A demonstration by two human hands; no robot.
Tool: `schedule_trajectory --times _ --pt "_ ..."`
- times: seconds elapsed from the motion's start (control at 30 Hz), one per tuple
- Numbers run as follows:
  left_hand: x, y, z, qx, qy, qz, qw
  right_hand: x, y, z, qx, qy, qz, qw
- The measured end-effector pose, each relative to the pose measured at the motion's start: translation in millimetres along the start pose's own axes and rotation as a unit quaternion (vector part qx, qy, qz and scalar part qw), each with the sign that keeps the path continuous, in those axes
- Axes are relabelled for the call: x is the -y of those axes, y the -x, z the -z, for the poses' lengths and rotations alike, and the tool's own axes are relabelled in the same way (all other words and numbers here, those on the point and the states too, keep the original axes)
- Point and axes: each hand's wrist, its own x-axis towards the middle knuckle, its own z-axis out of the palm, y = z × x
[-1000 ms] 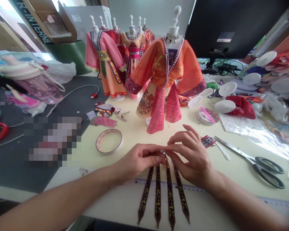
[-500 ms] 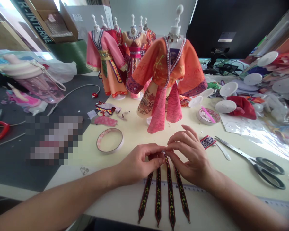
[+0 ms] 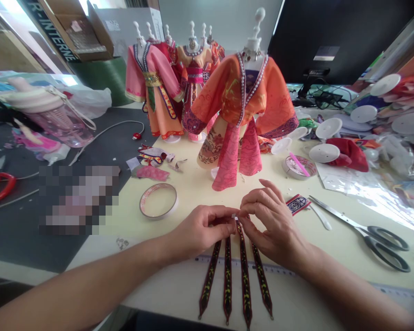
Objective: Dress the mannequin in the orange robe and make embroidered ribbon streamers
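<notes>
Several dark patterned ribbon strips point(image 3: 227, 280) with pointed lower ends fan out over a ruler point(image 3: 279, 269) at the table's front edge. Pinched at the strips' upper ends is my left hand point(image 3: 205, 230), thumb against fingers. My right hand point(image 3: 271, 220) meets it from the right, thumb and index finger pressed together at the top of the strips, its other fingers raised. A small white piece point(image 3: 235, 217) shows between the fingertips. The strips' top ends are partly hidden by both hands.
Behind the hands stands a mannequin in an orange robe point(image 3: 244, 92), with other dressed mannequins point(image 3: 153, 87) further left. A tape roll point(image 3: 158, 201) lies left. Black-handled scissors point(image 3: 362, 228) and a patterned scrap point(image 3: 297, 203) lie right. Red-handled scissors point(image 3: 2, 186) are far left.
The whole view has shifted very slightly. Both hands remain at the strips' upper ends, with only tiny finger movement.
</notes>
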Motion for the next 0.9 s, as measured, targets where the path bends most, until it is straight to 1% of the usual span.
schedule_trajectory --times 0.1,0.17,0.27,0.33,0.4,0.5,0.57,0.67,0.7,0.77,0.9 --pt "2.0 -0.3 1.4 -0.019 0.024 -0.001 1.000 0.4 0.2 0.9 -0.005 -0.003 0.004 1.000" --pt "1.6 -0.1 2.7 -0.045 0.003 -0.011 0.999 -0.1 0.3 1.5 -0.014 -0.015 -0.001 1.000" --pt "-1.4 0.8 4.6 -0.091 -0.104 -0.040 0.990 -2.7 -0.1 1.4 -0.028 -0.053 -0.038 0.997" --pt "-3.4 1.4 6.2 -0.120 -0.194 -0.086 0.970 -5.0 -0.3 0.7 -0.026 -0.083 -0.074 0.993" --pt "-4.5 2.3 8.6 -0.137 -0.267 -0.142 0.943 -6.9 -0.1 -0.4 -0.008 -0.112 -0.113 0.987" --pt "-6.0 6.7 13.8 -0.128 -0.364 -0.199 0.901 -8.7 0.6 -1.9 0.025 -0.148 -0.167 0.975" --pt "-7.4 13.1 17.1 -0.101 -0.443 -0.229 0.861 -9.3 0.3 -1.8 0.045 -0.165 -0.188 0.967" --pt "-7.2 24.2 19.3 -0.044 -0.544 -0.283 0.789 -9.7 -4.2 0.8 0.078 -0.178 -0.202 0.960" --pt "-5.7 26.9 19.2 -0.029 -0.564 -0.298 0.770 -9.5 -7.0 2.0 0.091 -0.177 -0.205 0.958" --pt "-0.5 29.2 18.0 -0.009 -0.591 -0.317 0.742 -9.0 -14.2 3.8 0.120 -0.168 -0.210 0.956" --pt "12.2 25.0 16.6 0.002 -0.634 -0.339 0.695 -8.1 -27.7 1.0 0.156 -0.149 -0.217 0.952"
